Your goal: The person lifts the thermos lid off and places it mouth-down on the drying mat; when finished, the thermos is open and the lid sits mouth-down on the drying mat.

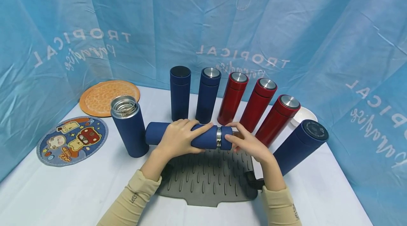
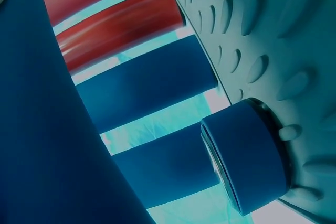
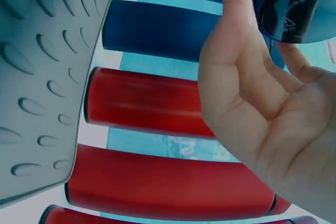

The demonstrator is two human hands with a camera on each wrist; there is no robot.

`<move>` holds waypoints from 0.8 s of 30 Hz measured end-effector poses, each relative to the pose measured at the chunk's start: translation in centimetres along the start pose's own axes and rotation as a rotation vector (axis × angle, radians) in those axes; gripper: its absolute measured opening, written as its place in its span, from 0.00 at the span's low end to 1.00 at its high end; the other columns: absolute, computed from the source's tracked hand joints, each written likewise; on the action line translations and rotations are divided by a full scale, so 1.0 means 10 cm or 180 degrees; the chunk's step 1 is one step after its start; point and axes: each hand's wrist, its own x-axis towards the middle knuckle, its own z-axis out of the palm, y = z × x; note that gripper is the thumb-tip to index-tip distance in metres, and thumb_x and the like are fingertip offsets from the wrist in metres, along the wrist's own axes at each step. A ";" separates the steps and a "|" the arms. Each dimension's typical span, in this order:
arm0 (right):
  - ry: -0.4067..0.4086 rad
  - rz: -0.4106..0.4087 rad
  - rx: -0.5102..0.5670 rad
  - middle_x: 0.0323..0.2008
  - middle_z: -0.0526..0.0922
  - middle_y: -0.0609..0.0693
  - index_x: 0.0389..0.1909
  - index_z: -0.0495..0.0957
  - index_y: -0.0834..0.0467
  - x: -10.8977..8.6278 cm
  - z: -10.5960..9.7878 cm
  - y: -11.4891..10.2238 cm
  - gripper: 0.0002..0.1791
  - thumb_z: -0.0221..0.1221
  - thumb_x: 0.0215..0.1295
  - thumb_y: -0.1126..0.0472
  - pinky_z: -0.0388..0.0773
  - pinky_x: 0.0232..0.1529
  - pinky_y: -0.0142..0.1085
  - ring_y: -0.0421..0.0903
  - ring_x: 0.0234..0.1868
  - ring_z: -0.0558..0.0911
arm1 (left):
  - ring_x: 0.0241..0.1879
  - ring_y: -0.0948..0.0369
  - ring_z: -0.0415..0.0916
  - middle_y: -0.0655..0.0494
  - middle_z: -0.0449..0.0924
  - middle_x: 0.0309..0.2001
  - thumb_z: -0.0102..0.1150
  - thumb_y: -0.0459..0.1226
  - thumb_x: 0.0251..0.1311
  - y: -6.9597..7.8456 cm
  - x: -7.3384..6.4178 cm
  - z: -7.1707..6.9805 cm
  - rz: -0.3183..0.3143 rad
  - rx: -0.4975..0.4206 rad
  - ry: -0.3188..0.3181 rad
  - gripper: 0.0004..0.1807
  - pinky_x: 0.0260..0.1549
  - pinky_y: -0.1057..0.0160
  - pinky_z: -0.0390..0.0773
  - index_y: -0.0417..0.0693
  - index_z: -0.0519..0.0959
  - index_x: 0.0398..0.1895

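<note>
My left hand grips the body of a dark blue thermos that lies sideways above the grey mat. On its right end sits a blue lid, pinched between the thumb and fingers of my right hand. A band of silver metal shows between lid and body. The right wrist view shows the lid's shiny round top beside the right hand. Left of the hands stands an uncapped blue thermos with its steel mouth bare. A separate blue cap rests on the mat in the left wrist view.
Behind the hands stand two capped blue thermoses and three red ones. Another capped blue thermos stands right of my right hand. The ridged grey mat lies below. Two round mats lie left; a white dish sits right.
</note>
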 end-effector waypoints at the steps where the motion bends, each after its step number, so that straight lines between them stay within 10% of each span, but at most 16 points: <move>1: 0.0010 -0.0026 0.0004 0.43 0.74 0.61 0.61 0.59 0.52 -0.01 -0.02 0.00 0.27 0.52 0.64 0.48 0.76 0.36 0.40 0.51 0.33 0.76 | 0.36 0.54 0.80 0.52 0.80 0.41 0.66 0.65 0.34 0.00 0.00 0.00 -0.0003 -0.0011 0.0012 0.46 0.36 0.54 0.80 0.66 0.68 0.63; 14: 0.0375 -0.0091 0.0100 0.43 0.70 0.60 0.62 0.58 0.54 -0.08 -0.21 0.05 0.26 0.50 0.66 0.50 0.76 0.38 0.41 0.55 0.32 0.73 | 0.38 0.53 0.79 0.52 0.79 0.42 0.71 0.62 0.30 -0.03 0.03 0.00 -0.0100 -0.0113 0.0444 0.49 0.37 0.54 0.80 0.60 0.68 0.62; 24: 0.0399 -0.0090 0.0024 0.37 0.71 0.58 0.61 0.59 0.54 -0.07 -0.21 0.06 0.25 0.51 0.66 0.50 0.75 0.37 0.41 0.51 0.31 0.74 | 0.44 0.49 0.77 0.48 0.77 0.47 0.79 0.49 0.25 -0.15 0.08 0.03 -0.0734 -0.0514 0.1221 0.47 0.44 0.49 0.76 0.51 0.71 0.57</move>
